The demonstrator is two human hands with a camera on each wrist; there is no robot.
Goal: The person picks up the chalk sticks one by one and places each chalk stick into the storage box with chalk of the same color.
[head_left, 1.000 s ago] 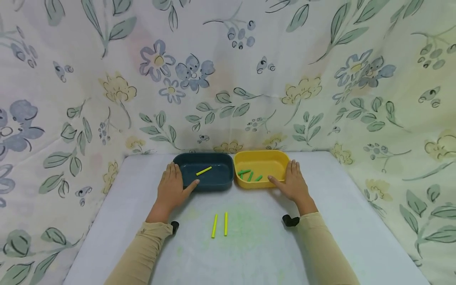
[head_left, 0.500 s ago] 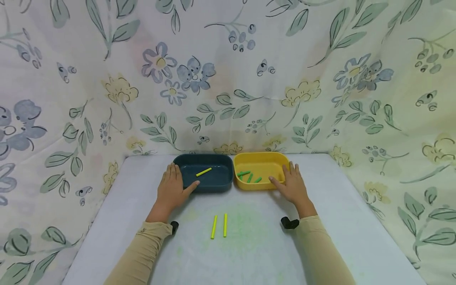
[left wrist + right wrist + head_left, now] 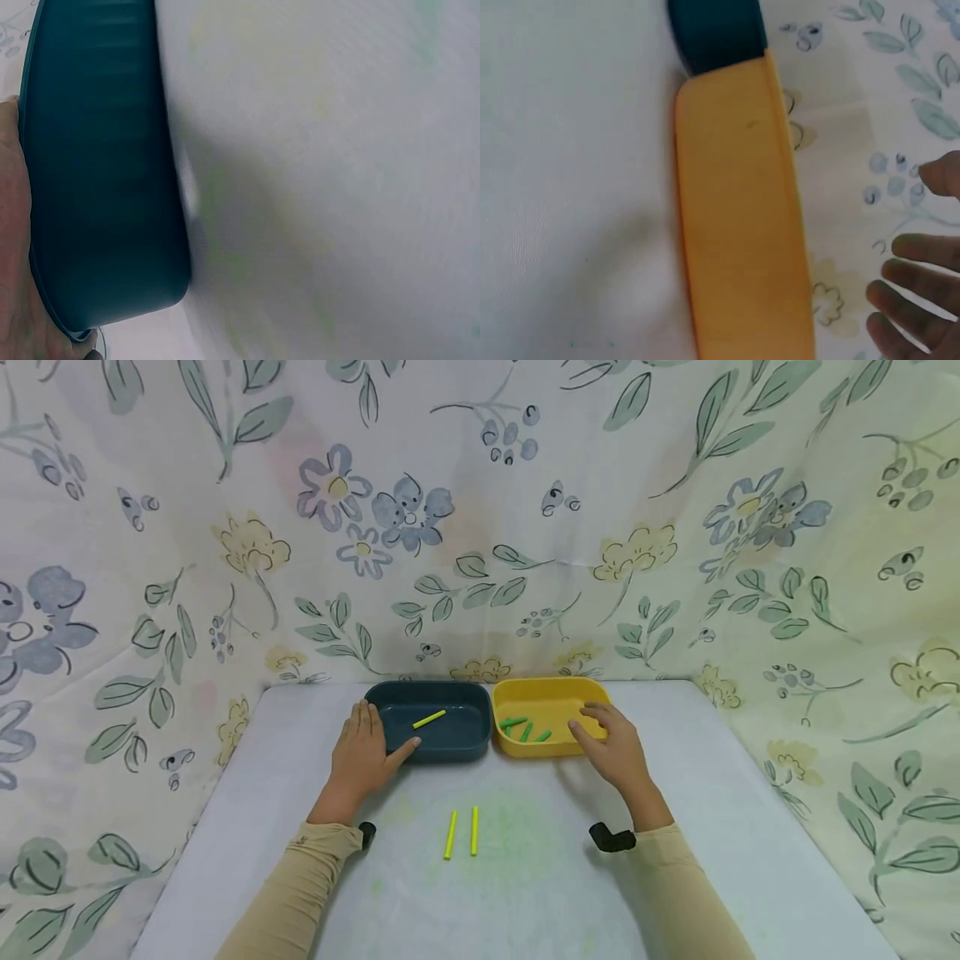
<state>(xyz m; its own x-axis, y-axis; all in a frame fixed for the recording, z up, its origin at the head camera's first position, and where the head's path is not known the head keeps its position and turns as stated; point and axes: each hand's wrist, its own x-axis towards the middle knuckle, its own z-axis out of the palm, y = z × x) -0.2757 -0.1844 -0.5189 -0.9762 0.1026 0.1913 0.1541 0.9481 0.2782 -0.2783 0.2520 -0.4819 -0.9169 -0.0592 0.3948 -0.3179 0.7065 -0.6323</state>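
Fingers (image 3: pixel 606 717) of the right hand (image 3: pixel 621 760) are a little bent and hold nothing in the head view. They hang over the right edge of the yellow tray (image 3: pixel 551 695); whether they touch it is hard to tell. Just before, they lay flatter on that side. So it seems the yellow tray isn't being held steady now. The left hand (image 3: pixel 360 764) stays put, its long fingers side by side on the blue tray's (image 3: pixel 453 752) left end, thumb out on the front rim. Both trays sit side by side near the back edge of the counter (image 3: pixel 540 902). Green sticks (image 3: pixel 527 732) lie toward the yellow tray's front left corner. One yellow stick (image 3: pixel 429 720) is in the blue tray. Two loose sticks (image 3: pixel 474 832), yellow too, lie about midway between the counter's left and right edges.

The left wrist view shows part of the left hand against the blue tray's rim.

The right wrist view shows the right fingers spread apart, nothing between them.
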